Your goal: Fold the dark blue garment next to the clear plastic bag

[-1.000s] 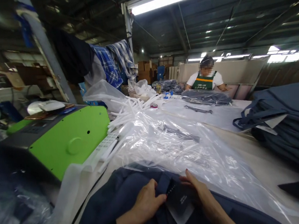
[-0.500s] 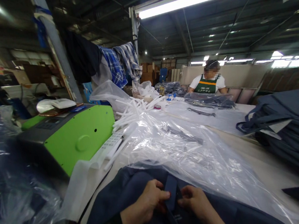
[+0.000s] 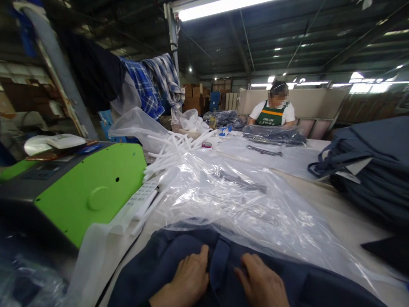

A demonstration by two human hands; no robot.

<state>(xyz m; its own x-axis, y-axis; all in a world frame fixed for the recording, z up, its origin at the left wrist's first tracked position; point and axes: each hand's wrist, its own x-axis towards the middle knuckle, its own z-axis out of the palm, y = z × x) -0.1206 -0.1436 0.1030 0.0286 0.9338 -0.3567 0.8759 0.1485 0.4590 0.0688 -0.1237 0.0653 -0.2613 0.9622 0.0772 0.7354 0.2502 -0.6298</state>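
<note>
While both palms press down on the navy fabric (image 3: 160, 281) at the near edge of the table (image 3: 348, 216), neither hand grips anything: the left hand (image 3: 189, 279) lies flat with fingers extended and close together, and the right hand (image 3: 260, 285) rests the same way just beside it. Between them runs a raised navy strap (image 3: 220, 270) (part of the same cloth), which both hands touch at its sides. A clear plastic sheet (image 3: 255, 207) covers the table just beyond the fabric. To the left stands a green machine (image 3: 91, 196), with white plastic strips (image 3: 175, 152) piled behind it. A stack of navy bags (image 3: 394, 171) sits at the right. Across the table a person (image 3: 273, 111) wears a green apron whose white lettering is too small to read.
</note>
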